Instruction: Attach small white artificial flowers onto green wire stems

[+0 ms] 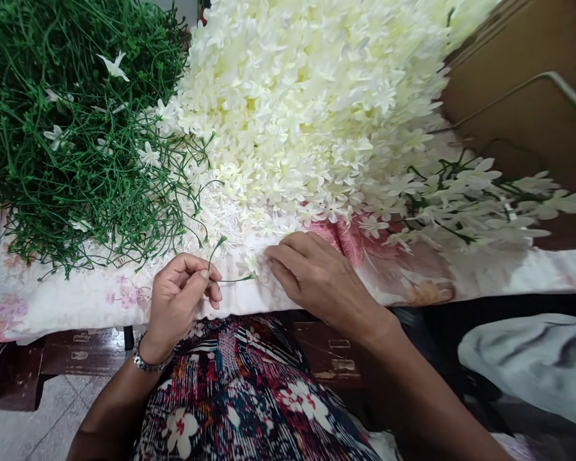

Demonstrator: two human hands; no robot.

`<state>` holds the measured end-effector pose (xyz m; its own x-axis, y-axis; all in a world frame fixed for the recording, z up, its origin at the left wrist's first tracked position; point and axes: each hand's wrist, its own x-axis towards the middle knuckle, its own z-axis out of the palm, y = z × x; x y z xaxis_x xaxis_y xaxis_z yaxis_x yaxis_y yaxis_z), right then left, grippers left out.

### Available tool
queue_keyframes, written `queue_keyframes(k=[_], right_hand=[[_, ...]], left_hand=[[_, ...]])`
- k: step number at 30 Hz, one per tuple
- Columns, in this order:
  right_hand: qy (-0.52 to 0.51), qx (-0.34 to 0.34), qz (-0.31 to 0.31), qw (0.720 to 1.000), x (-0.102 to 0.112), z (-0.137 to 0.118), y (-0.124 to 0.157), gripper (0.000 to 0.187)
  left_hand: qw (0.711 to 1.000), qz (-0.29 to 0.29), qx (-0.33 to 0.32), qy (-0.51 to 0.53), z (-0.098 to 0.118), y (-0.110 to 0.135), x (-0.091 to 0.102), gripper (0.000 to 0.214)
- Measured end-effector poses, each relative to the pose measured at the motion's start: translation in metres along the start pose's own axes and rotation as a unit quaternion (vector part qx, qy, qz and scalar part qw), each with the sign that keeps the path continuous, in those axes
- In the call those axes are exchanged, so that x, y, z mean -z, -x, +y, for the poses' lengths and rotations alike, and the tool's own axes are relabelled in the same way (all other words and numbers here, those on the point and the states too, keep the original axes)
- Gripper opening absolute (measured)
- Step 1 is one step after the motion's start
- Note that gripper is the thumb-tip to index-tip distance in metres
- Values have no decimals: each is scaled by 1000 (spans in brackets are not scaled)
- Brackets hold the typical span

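Pinched between thumb and fingers of my left hand (187,288) is a thin green artificial flower stem (235,280), its forked tips pointing up and to the right. My right hand (317,275) is closed at the table's near side, fingertips curled inward. Just left of those fingertips is a loose white artificial flower (251,264); whether they touch it, or what they pinch, I cannot tell. Beyond both hands rises a large heap of white artificial blossoms (307,109). A tangled pile of green plastic stems (77,166) lies at the left, with a few white blossoms caught in it.
Under everything spreads a floral cloth (96,301). Stems bearing white flowers (475,198) lie at the right, beside a cardboard box (532,77). Fine white strands (216,218) are scattered between the piles. Light grey fabric (532,365) shows at lower right.
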<state>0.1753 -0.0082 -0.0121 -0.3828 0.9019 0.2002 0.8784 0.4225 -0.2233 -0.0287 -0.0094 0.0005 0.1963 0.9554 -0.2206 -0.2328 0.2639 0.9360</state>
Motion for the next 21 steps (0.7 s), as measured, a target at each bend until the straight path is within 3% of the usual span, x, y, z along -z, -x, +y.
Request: queue_keyframes(k=[3, 6, 10, 13, 17, 21], right_hand=[[-75, 14, 46, 996, 3, -3, 3, 26], [-222, 10, 83, 971, 8, -12, 4, 31], [-354, 33, 58, 933, 11, -30, -1, 15], [-337, 71, 45, 938, 11, -36, -3, 14], [-241, 145, 2, 960, 11, -41, -3, 15], [-222, 138, 10, 965, 8, -46, -2, 16]], left_hand=[[999, 7, 3, 52, 4, -1, -1, 7], [997, 0, 1, 76, 2, 0, -4, 7], [997, -62, 8, 43, -3, 5, -6, 6], [989, -120, 41, -75, 1, 8, -4, 14], [945, -193, 27, -263, 10, 11, -2, 31], [930, -180, -29, -319, 8, 12, -6, 36]])
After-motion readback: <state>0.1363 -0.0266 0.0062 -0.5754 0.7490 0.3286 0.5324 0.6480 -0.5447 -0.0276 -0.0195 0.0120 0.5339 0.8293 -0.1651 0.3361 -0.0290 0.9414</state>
